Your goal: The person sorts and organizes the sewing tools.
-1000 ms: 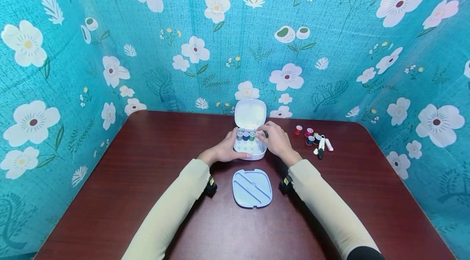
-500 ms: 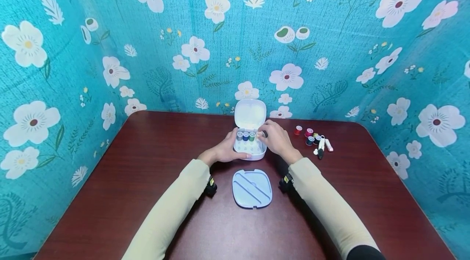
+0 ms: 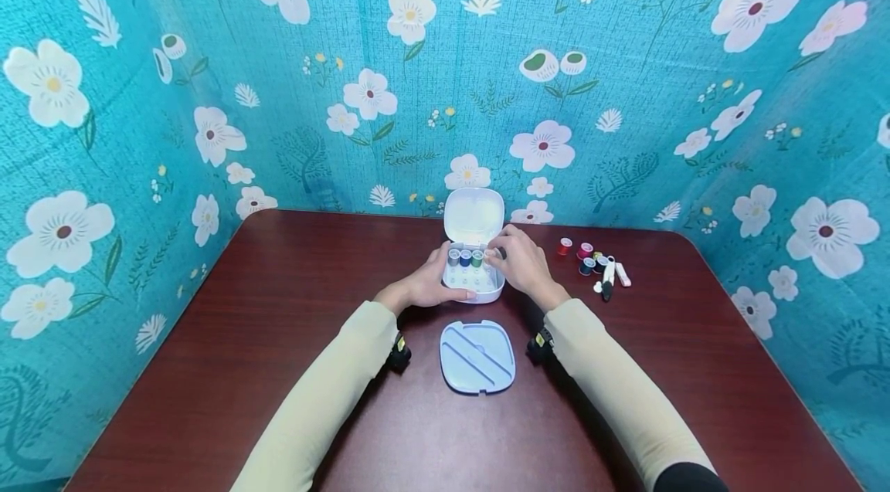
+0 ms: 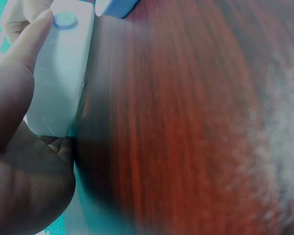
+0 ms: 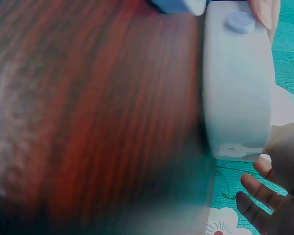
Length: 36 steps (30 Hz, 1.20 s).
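Scarcely any change over a second — left hand (image 3: 426, 283) curled round box (image 3: 492, 296); right hand (image 3: 523, 260) at pale spool (image 3: 488, 259), back row's right end, can't tell whether pinching — likely being seated.

We see smooth plastic in the white case (image 5: 237, 88), satin rather than glossy, with the same slick look on its round button (image 5: 240, 22). The loose panel (image 3: 477, 357) reads as smooth, matt plastic. The spools (image 3: 465, 260) show thread beneath pale, plastic-looking rims. Our tabletop (image 3: 313, 283) is wood-grained, polished enough to reflect light. The backdrop (image 3: 445, 121) is printed cloth, and the sleeves (image 3: 320, 399) look like soft matt fabric.
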{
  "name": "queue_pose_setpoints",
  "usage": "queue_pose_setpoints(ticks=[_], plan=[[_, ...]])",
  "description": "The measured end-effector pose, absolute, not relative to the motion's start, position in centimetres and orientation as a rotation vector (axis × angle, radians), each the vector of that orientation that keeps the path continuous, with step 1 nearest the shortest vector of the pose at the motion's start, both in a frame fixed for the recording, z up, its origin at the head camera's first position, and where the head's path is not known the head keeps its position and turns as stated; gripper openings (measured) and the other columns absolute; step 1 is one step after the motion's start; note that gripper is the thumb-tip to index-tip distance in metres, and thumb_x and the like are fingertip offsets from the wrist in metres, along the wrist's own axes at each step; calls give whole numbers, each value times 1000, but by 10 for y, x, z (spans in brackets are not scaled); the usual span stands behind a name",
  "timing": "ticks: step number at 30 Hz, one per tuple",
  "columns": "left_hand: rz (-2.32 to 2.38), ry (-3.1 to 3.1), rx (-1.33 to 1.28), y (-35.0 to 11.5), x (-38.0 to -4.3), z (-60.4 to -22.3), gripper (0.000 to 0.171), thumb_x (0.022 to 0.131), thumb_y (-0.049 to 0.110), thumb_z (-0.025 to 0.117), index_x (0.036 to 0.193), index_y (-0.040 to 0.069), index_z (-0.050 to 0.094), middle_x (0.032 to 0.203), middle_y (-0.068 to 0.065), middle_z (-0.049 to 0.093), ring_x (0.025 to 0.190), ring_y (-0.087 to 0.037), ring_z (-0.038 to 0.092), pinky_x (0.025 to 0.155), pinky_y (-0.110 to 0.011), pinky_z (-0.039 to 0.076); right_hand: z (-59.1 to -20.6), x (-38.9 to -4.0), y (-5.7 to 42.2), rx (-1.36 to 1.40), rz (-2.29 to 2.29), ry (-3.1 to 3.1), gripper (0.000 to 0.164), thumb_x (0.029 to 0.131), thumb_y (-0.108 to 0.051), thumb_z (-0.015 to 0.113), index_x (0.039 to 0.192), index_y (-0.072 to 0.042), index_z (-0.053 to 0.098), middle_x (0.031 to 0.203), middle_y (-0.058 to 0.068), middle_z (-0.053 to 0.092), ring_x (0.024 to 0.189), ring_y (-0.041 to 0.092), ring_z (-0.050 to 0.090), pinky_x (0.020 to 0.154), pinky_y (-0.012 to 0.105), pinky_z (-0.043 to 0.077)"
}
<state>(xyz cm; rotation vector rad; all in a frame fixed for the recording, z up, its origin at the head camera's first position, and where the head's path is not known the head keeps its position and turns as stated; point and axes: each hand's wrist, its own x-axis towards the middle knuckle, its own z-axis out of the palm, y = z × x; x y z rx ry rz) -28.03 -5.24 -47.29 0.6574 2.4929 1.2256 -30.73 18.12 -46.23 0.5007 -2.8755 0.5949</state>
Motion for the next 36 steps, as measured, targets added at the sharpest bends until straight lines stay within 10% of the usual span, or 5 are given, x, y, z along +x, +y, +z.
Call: queue_pose_setpoints(ticks=[36], plan=[[1204, 2484, 619, -52, -281, -474, 121, 84, 52, 81, 164, 14, -1, 159, -14, 24, 141, -27, 34, 117, -46, 32, -452, -289, 191, 530, 628, -2888, 33, 96, -30, 73, 122, -9, 73, 115, 14, 65, 98, 26, 59, 80, 47, 54]])
